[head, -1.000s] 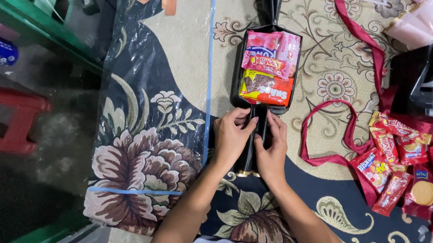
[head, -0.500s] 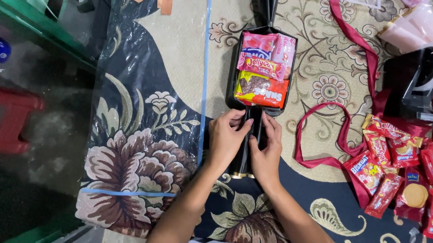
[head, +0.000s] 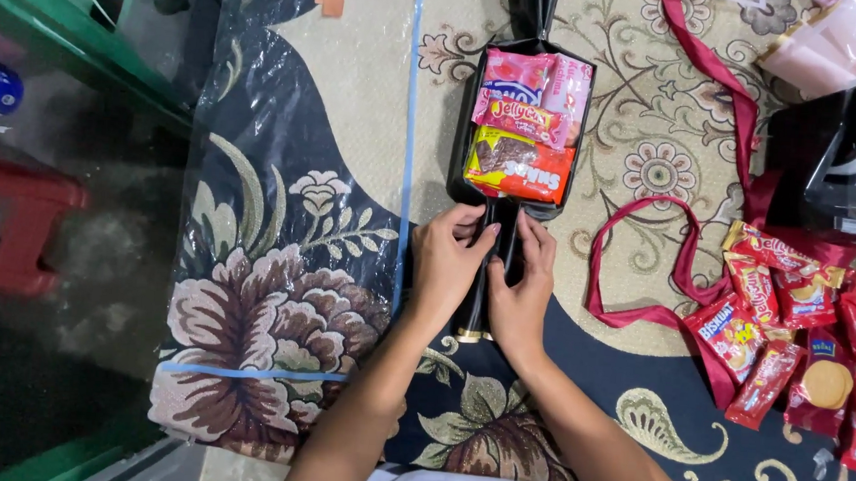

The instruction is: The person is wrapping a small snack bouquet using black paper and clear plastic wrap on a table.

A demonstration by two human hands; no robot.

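Together, left hand point(head: 449, 268) and right hand point(head: 521, 286) clasp black pan handle point(head: 490, 274).

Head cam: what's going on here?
A person kneels over a patterned carpet under clear plastic. Both hands grip the handle of a black pan: the left hand on its left side, the right hand on its right. The pan is packed with snack packets, pink on top and red and yellow below. To the right lie a red ribbon, a pile of loose red snack packs and a black tape dispenser.
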